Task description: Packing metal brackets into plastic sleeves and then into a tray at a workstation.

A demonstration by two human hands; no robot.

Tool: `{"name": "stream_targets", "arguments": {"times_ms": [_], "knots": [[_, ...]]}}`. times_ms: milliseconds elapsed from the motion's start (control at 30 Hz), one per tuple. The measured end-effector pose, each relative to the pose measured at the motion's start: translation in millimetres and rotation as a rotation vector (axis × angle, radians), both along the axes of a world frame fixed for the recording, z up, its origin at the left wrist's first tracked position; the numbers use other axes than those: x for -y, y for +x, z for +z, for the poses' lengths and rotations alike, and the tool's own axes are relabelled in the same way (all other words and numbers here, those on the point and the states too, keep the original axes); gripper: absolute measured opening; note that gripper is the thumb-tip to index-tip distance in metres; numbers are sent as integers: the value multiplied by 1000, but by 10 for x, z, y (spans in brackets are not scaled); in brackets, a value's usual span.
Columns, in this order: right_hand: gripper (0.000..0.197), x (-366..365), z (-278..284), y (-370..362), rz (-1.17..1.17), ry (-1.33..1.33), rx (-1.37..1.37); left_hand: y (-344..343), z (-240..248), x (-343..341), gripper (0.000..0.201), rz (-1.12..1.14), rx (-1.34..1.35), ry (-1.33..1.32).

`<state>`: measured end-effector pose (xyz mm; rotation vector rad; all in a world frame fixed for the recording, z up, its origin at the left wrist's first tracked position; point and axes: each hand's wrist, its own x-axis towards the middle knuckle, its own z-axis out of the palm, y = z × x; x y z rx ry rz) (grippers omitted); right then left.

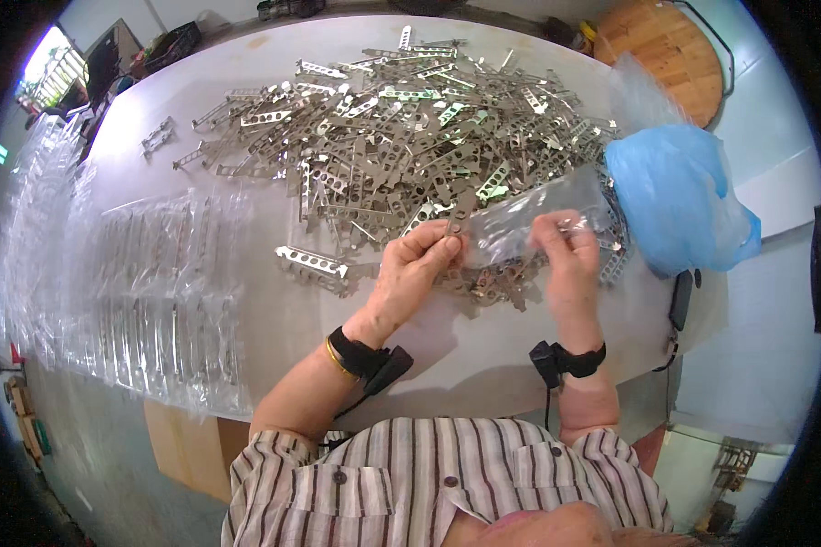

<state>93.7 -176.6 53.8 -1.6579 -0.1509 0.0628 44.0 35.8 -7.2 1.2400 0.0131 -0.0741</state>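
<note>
My left hand [412, 267] is closed, thumb and forefinger pinching a small flat metal piece with holes [459, 219] at the left end of a clear plastic bag [511, 221]. Whether those fingers also grip the bag's edge I cannot tell. With bent fingers, my right hand [567, 251] holds the bag toward its right side. Both hands are just above the near edge of a large heap of silvery perforated metal strips [383, 146]. Left of my left hand, a longer perforated strip [311, 261] lies on the table.
The pale table [337, 314] carries rows of filled clear bags [169, 305] at the left, with more clear plastic [41, 237] beyond them. A blue plastic bag [680, 196] sits at the right. Behind it stands a round wooden board [661, 55]. A cardboard box [187, 447] is below the near edge.
</note>
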Motion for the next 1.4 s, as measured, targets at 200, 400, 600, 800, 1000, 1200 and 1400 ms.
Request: {"name": "stream_targets", "arguments": {"times_ms": [200,400,600,800,1000,1200,1400], "knots": [[15,102,45,98,-89,159,154,8,64,-12,23,36,-51,-279],[19,105,-31,74,-133,142,150,-10,78,-6,23,-19,6,-286],[20,98,-15,52,-172,-5,290,-11,35,-9,24,-33,21,-305],[19,58,-18,3,-138,-37,344,-18,89,3,26,-51,-27,-269],[18,54,13,-42,-85,17,334,-23,103,0,26,-14,-95,-223],[18,44,3,-74,-71,0,337,-7,20,-24,23,-56,-27,-249],[20,35,-8,-93,-32,-21,360,-13,50,-14,23,-59,-41,-194]]}}
